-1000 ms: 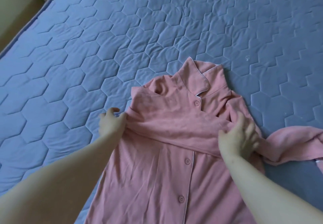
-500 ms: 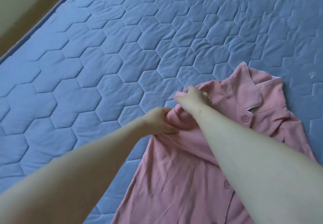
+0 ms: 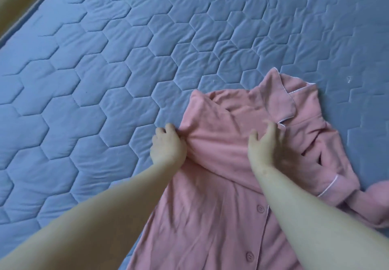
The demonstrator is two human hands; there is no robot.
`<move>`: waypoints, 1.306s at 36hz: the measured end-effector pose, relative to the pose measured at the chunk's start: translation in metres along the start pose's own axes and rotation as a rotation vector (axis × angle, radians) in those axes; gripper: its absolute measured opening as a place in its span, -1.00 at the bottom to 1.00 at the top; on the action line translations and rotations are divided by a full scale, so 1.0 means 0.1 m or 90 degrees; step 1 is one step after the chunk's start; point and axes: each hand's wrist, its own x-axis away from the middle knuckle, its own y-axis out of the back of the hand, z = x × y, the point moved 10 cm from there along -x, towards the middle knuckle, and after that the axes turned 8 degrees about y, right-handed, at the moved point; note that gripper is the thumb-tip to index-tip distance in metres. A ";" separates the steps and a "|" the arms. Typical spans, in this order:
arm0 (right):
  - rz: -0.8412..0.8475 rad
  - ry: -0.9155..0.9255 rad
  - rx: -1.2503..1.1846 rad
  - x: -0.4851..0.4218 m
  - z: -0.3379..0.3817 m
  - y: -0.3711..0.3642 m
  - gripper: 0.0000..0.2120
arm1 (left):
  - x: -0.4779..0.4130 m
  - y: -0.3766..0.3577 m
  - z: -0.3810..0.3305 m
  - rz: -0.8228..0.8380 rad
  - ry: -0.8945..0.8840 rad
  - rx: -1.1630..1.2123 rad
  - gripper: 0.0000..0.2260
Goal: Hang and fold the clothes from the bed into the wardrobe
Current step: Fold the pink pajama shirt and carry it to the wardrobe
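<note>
The fingers (image 3: 166, 129) of the left hand (image 3: 168, 146) are curled and bunch the cloth at the left edge of a pink pyjama shirt (image 3: 210, 206), where a fold meets the shoulder. The fingers (image 3: 271, 128) of the right hand (image 3: 266, 147) lie fairly straight and slightly spread, flat on the chest of the shirt just below the collar (image 3: 280, 99). This hand is blurred, so its exact contact is hard to read. Both bare forearms reach in from the lower edge of the view.

The shirt lies front up on the bed (image 3: 105, 80), toward the right side of the view, with its collar pointing away from the person. A sleeve (image 3: 221, 149) is folded diagonally across the chest between the two hands. White piping trims the collar, the front placket and a cuff (image 3: 328, 185) lying at the right side. Pink buttons (image 3: 260, 209) run down the front. More pink cloth (image 3: 370, 204) trails off to the right.

The bed's cover is blue, quilted in a hexagon pattern and lightly creased. Its piped edge (image 3: 31, 12) runs across the upper left corner, with a beige surface (image 3: 12, 0) beyond it.
</note>
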 end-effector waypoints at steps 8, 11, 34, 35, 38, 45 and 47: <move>-0.046 -0.270 0.061 0.66 -1.36 0.72 -0.79 | 0.86 -0.33 -0.85 -0.077 -0.473 -0.238 -0.45; -0.125 -0.308 -0.010 0.83 -1.66 0.92 -0.81 | 1.22 -0.76 -0.96 0.103 -0.535 -0.325 -0.46; -0.173 -0.556 -1.016 0.37 -3.08 1.38 -0.84 | 2.65 -2.00 -2.18 0.175 -0.439 -0.224 -0.25; -0.175 -0.546 -1.039 0.32 -3.05 1.42 -0.84 | 2.62 -1.98 -2.20 0.155 -0.410 -0.214 -0.21; -0.166 -0.551 -1.071 0.21 -3.06 1.52 -0.90 | 2.52 -1.94 -2.21 0.120 -0.335 -0.172 -0.22; -0.303 -0.490 -1.025 -0.26 -3.36 2.28 -0.90 | 2.44 -1.94 -2.30 0.169 -0.261 -0.039 -0.49; -0.340 -0.478 -0.999 -0.37 -3.44 2.53 -0.61 | 2.43 -1.96 -2.38 0.197 -0.257 -0.014 -0.45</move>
